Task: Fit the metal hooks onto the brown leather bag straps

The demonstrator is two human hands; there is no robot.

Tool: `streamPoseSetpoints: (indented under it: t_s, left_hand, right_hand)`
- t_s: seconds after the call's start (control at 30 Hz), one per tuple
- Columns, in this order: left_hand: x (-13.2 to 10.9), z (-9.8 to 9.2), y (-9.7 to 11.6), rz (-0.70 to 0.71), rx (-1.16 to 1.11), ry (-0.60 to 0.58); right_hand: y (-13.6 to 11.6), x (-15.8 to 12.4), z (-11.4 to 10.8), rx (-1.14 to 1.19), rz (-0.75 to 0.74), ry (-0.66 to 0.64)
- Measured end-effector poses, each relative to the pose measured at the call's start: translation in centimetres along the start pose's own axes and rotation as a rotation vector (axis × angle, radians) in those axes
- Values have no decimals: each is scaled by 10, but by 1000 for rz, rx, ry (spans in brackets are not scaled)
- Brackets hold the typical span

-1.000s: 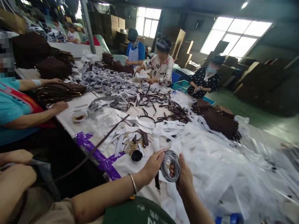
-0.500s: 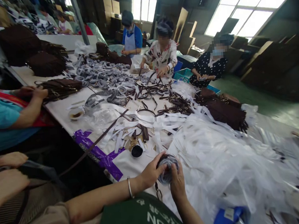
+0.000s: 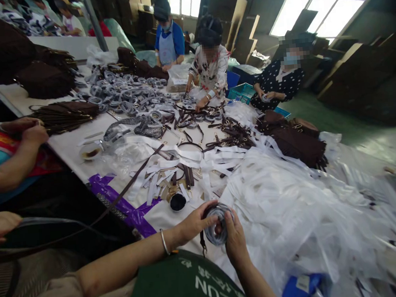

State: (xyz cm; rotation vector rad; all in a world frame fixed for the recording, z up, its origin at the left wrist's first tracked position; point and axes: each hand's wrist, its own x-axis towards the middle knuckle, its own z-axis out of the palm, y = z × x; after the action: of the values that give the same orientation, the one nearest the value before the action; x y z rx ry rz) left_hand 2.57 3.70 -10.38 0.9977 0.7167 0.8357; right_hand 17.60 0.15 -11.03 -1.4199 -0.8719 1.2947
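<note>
- Item: a grey coil [image 3: 213,235] of wound band, a ring with its oval outline standing roughly upright, long axis running up and down with a slight tilt. It sits just inside the near edge of the white-covered work table [image 3: 66,148], held between both hands; whether it touches the table cannot be told.
- Left hand [image 3: 200,224]: closed around the coil from the left, fingers lapping over its top. A metal bangle [image 3: 163,242] circles the wrist.
- Right hand [image 3: 235,240]: closed on the coil's right side, fingers curled against it. This hand comes in from the near edge; the left arm reaches across from the left, so the right hand stands nearer the onlooker.
- Attached: a thin dark strap [image 3: 203,243] hangs below the coil, over the table's near edge.
- Nearby: a black round lid [image 3: 177,202] lies just beyond the left hand, with white paper strips [image 3: 165,172] and a long brown strap [image 3: 134,177] past it. A heap of clear plastic sheeting [image 3: 286,205] lies beside the right hand.
- Change from the first earlier view: the left hand's fingers, then at the coil's side, now cover its top, and the coil sits lower in the view.
</note>
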Motion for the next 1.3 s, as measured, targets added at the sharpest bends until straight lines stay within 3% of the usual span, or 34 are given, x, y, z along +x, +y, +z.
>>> streamPoseSetpoints:
  t_s: [0.1,0.23,0.37,0.47,0.57,0.73,0.83,0.97,1.13,1.3]
  left_hand:
    - [0,2,-5,-45,-130,42]
    - [-14,-7,-19,-225,-475,97]
    - [-30,-32,-32,-301,-638,292]
    - [-38,-55,-32,-270,-616,462]
    - [-48,-78,-24,-189,-552,581]
    - [-74,-102,-16,-130,-542,780]
    - [-91,-105,-23,-152,-539,868]
    - [-110,-108,-40,-195,-522,932]
    - [-123,-119,-56,-200,-527,1001]
    - [-127,-131,-61,-208,-554,1046]
  right_hand:
    - [9,4,4,34,26,63]
    - [29,3,15,58,103,-59]
    - [54,-3,25,-5,116,-207]
    - [76,0,26,-76,162,-355]
    - [96,23,22,-246,162,-400]
    - [112,102,25,-456,68,-303]
    - [112,147,50,-529,-15,-343]
    - [114,185,98,-628,-105,-421]
    - [118,209,151,-789,-213,-489]
    - [122,215,197,-959,-249,-587]
